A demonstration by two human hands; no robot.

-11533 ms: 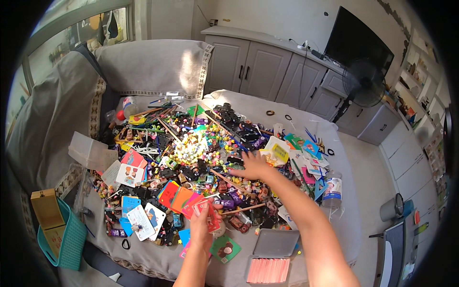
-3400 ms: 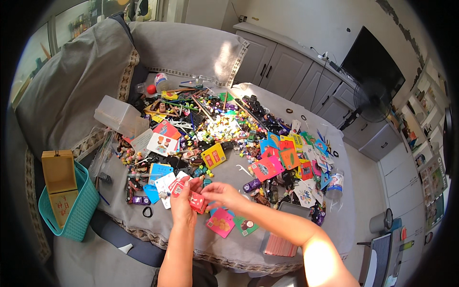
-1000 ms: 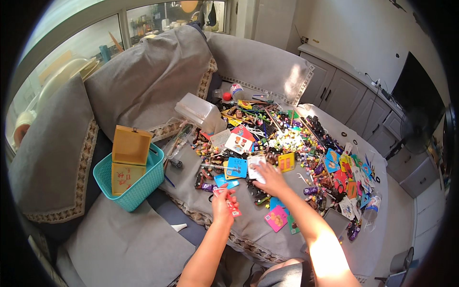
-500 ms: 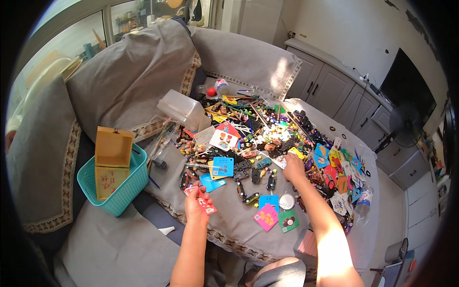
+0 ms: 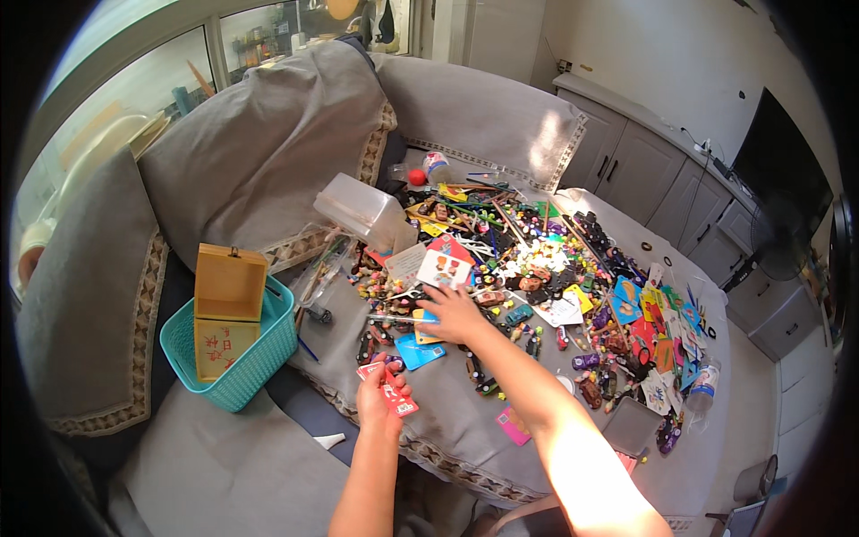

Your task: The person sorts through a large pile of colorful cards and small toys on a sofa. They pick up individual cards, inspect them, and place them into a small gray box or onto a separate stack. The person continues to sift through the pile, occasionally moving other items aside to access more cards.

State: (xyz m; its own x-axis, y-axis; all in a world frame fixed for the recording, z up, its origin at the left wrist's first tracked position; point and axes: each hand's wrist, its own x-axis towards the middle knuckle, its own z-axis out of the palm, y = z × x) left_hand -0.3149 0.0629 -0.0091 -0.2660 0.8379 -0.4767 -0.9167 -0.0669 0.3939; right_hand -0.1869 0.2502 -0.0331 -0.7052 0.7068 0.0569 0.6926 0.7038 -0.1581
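Observation:
My left hand (image 5: pixel 376 404) is closed around a few red cards (image 5: pixel 397 401), held above the front edge of the grey couch cover. Farther up and to the right, my right hand (image 5: pixel 455 317) reaches over the toy pile with its fingers stretched out. Its fingertips are at the lower edge of a white picture card (image 5: pixel 445 268) and over a blue card that it partly covers. More blue cards (image 5: pixel 419 352) lie just below that hand. A pink card (image 5: pixel 512 427) is partly hidden by my right forearm. Small toy cars (image 5: pixel 518 316) lie around the hand.
A teal basket (image 5: pixel 234 391) holding an open wooden box (image 5: pixel 230 285) stands at the left. Behind the pile lies a clear plastic bin (image 5: pixel 360 208). Loose colourful cards (image 5: pixel 642 333) and a plastic jar (image 5: pixel 704 385) are at the right, with a grey container (image 5: pixel 632 424) nearer me.
My right hand has moved left, from the white and yellow cards to the white picture card, and its fingers have spread. The left hand still holds the red cards. The view has shifted slightly.

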